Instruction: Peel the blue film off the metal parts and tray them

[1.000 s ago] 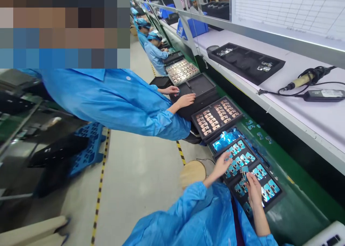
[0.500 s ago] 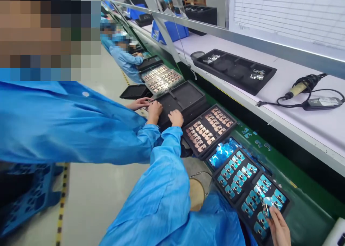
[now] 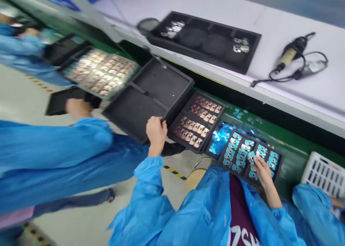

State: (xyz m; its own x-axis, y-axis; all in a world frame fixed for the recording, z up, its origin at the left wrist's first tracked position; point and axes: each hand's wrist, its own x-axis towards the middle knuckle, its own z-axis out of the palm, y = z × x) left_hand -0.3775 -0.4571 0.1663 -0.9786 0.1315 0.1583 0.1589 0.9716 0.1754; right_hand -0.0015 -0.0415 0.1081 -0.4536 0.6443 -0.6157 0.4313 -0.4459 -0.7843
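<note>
My left hand [image 3: 156,132] is closed over the near corner of a large black tray [image 3: 140,111], which sits tilted on a stack. Between the fingertips of my right hand [image 3: 264,172] is a small metal part with blue film [image 3: 251,156]. It is held just above a black tray [image 3: 247,179] near my lap, filled with rows of similar blue-filmed parts. Between my hands lies another black tray [image 3: 176,135] with rows of copper-coloured metal parts. Blue film scraps [image 3: 221,140] are heaped next to the blue-filmed parts.
A co-worker's hand [image 3: 78,108] is at the left, near a small black tray [image 3: 60,101]. Farther back lies a tray of copper-coloured parts [image 3: 99,71]. The shelf [image 3: 272,33] bears a long black tray [image 3: 205,41] and a corded tool [image 3: 288,57]. A white basket [image 3: 323,174] stands right.
The view has swung right and down. The co-worker's hands have left the large black tray, one now showing farther left. My right hand still holds the small part, now over the tray's middle.
</note>
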